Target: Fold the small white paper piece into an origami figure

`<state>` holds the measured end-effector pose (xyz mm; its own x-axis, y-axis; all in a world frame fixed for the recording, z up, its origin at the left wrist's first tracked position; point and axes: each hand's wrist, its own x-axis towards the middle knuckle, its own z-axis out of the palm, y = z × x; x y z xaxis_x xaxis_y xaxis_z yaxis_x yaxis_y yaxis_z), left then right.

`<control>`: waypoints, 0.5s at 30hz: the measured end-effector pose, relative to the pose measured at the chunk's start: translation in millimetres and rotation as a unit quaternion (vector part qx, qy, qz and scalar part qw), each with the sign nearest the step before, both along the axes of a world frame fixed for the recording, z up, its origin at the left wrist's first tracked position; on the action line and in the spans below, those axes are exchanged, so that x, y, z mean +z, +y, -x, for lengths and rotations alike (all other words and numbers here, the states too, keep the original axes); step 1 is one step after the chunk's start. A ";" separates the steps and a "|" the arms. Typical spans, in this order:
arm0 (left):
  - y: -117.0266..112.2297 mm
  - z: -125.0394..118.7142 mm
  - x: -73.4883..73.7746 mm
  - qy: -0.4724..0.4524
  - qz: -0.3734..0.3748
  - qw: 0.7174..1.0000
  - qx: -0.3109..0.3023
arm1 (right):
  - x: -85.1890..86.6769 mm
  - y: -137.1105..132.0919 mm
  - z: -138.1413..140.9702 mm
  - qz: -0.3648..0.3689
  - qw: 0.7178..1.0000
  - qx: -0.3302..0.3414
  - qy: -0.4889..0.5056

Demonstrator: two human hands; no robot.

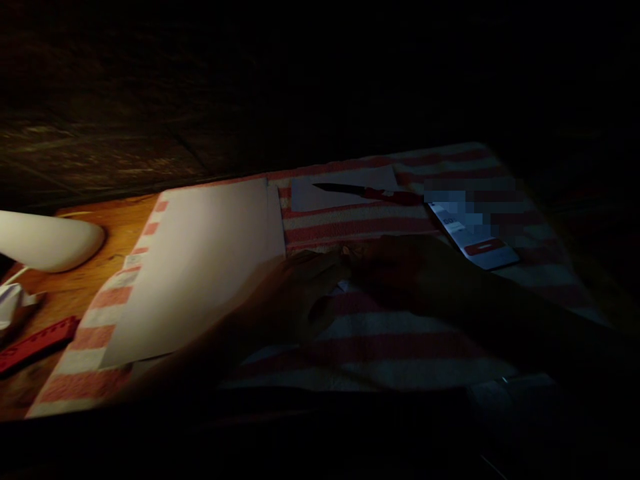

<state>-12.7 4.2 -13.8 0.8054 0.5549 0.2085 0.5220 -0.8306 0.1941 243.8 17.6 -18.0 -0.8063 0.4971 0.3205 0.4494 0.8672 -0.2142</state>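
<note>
My left hand (307,287) and my right hand (400,270) meet over a red-and-white striped towel (390,347). Both are in deep shadow, with their fingers curled in and pressed together at the fingertips. A tiny pale sliver shows between them; it is too dark to tell what it is. Under and beside my left forearm lies a large sheet of white paper (210,247). Beyond the hands, a knife (370,192) with a dark blade and red handle rests partly on a smaller piece of paper (310,198).
A lit phone (470,233) lies to the right of the knife, close to my right wrist. At the left, on the wooden table (125,217), are a white rounded lamp-like object (55,240), a red ruler-like strip (40,343) and crumpled white paper (13,307).
</note>
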 end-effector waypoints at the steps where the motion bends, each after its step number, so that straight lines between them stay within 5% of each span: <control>1: 0.6 0.7 0.3 0.002 0.001 1.000 -0.007 | 0.4 -0.7 0.8 -0.010 1.000 -0.006 -0.002; 9: 6.7 -1.0 1.9 -0.014 0.029 0.999 -0.034 | 3.9 -1.5 2.6 -0.082 0.995 -0.021 -0.048; 15: 8.2 3.2 -1.1 -0.037 0.008 0.998 -0.048 | 4.6 7.0 1.3 -0.034 0.997 -0.039 -0.064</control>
<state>-15.9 12.4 -14.9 0.8383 0.4792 0.2602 0.4236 -0.8728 0.2426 242.4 24.6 -13.5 -0.8024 0.5401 0.2538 0.5357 0.8393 -0.0924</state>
